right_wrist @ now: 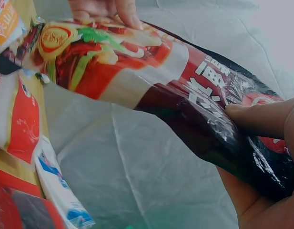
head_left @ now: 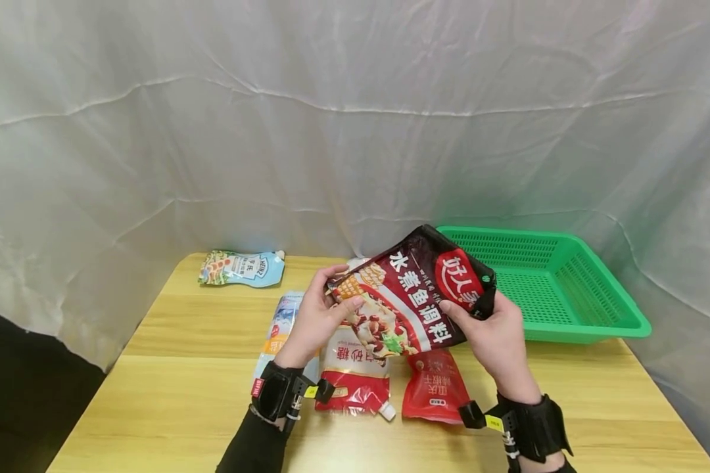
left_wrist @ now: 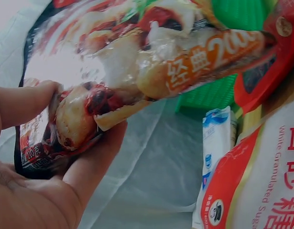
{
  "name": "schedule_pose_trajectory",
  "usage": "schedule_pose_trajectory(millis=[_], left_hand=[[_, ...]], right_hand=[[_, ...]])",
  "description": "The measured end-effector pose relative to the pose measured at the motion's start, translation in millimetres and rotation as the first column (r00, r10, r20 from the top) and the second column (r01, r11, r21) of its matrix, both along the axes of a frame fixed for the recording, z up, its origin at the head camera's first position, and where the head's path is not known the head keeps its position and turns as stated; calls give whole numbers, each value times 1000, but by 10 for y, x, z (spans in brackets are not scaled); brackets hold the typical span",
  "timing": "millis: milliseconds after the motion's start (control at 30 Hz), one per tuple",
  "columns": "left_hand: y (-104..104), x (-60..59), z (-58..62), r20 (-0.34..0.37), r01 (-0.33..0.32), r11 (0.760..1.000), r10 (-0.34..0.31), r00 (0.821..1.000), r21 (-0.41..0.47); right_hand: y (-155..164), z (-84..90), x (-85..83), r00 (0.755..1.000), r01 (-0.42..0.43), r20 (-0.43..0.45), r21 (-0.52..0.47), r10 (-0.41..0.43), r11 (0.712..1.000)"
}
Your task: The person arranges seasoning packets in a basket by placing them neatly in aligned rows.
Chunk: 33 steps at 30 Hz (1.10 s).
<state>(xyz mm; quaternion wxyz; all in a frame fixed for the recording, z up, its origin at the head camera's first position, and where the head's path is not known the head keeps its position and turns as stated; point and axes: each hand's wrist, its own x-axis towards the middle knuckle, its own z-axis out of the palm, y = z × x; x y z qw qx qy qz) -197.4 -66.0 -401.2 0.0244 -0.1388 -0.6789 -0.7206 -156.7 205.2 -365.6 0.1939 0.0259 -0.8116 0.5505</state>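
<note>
Both hands [head_left: 408, 322] grip the dark seasoning pouch [head_left: 411, 299] above the table [head_left: 183, 368].

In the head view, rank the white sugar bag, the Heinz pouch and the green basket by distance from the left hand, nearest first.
1. White sugar bag: just below and right of the left hand.
2. Heinz pouch: table's far left.
3. Green basket: far right.
</note>
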Motion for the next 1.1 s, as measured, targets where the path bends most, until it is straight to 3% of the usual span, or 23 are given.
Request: schedule_pose_trajectory(millis=[333, 467, 600, 733, 933, 1100], left_hand=[[196, -65, 50, -43, -73, 996, 71, 997, -45], [299, -105, 78, -73, -117, 991, 113, 991, -62], [458, -160, 100, -115, -139, 984, 126, 985, -109], [685, -241, 101, -115, -127, 979, 110, 987, -156], [1013, -315, 74, -52, -64, 971, 54, 997, -230], [1215, -365, 37, -9, -23, 947, 22, 1000, -321]], right_hand=[[156, 286, -52, 983, -1, -183, 70, 14, 998], [291, 440, -109, 962, 58, -270, 103, -28, 993], [490, 586, -177, 938, 169, -329, 145, -113, 975], [721, 713, -253, 929, 243, -323, 160, -182, 957], [1051, 850, -362, 930, 316, -235, 128, -281, 940], [1331, 885, -415, 917, 387, -162, 131, -365, 913]])
